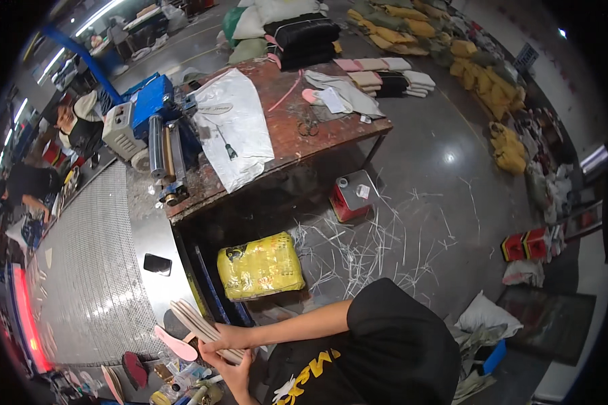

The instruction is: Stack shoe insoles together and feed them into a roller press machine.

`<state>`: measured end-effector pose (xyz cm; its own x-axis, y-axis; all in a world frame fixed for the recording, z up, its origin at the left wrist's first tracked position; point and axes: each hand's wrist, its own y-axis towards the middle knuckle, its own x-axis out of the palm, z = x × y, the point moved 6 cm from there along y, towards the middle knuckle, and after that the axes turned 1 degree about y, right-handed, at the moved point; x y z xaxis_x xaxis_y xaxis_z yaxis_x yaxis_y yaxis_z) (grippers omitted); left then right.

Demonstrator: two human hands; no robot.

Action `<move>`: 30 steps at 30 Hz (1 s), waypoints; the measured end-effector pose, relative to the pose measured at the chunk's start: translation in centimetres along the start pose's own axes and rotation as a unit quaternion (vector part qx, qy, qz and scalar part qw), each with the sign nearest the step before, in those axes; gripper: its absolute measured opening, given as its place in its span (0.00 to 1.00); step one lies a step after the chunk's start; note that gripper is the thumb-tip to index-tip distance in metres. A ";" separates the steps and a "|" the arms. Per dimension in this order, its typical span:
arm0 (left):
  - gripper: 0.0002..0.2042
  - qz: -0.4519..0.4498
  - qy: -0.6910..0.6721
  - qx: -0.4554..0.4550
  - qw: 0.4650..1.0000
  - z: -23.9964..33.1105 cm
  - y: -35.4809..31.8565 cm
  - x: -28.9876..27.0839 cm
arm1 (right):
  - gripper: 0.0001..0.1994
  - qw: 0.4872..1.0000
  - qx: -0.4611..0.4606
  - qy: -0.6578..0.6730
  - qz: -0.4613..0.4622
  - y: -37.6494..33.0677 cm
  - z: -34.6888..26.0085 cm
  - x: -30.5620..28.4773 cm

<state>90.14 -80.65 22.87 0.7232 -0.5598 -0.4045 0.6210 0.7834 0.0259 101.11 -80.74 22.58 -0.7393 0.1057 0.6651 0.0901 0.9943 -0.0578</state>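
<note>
Against the front of my black shirt, I hold a stack of pale, thin insoles (194,320) in both hands. My right hand (231,339) is wrapped over the stack's near part. From below, my left hand (235,373) closes round its lower end. The stack is tilted, its far end pointing toward the conveyor. Right beside my fingers is a pink insole (176,345); I cannot tell whether they touch it. A dark phone (157,264) lies on the metal edge of the mesh conveyor (98,250).
A dark red shoe piece (135,370) and bottles (178,386) are by the conveyor's near end. A yellow wrapped bundle (261,266) and a red tin (352,196) stand on the floor. The worktable (287,145) bears a blue roller machine (157,111). Co-workers (30,185) are at far left.
</note>
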 end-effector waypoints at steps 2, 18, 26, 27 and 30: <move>0.55 -0.016 -0.046 -0.012 0.999 -1.3 -2.4 -0.2 | 0.25 0.999 0.017 -0.030 -0.026 -1.5 -0.1 0.3; 0.56 -0.027 -0.364 -0.138 0.921 -9.3 -29.2 -10.0 | 0.15 0.992 0.022 -0.128 0.005 -6.9 16.7 16.7; 0.55 0.125 -0.397 -0.091 0.905 -12.2 -44.1 -16.1 | 0.10 0.970 0.170 -0.149 -0.089 -11.0 30.5 29.9; 0.54 0.142 -0.417 -0.089 0.893 -12.2 -45.1 -16.3 | 0.10 0.963 0.176 -0.173 -0.106 -11.3 31.4 30.9; 0.53 0.164 -0.458 -0.099 0.868 -13.0 -47.3 -16.7 | 0.08 0.955 0.197 -0.185 -0.119 -11.3 33.1 34.1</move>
<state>44.77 -104.86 16.48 0.8451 -0.2058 0.4934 0.3369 0.9216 -0.1928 52.84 -87.82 21.29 -0.8994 -0.1970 0.3904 -0.3138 0.9125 -0.2626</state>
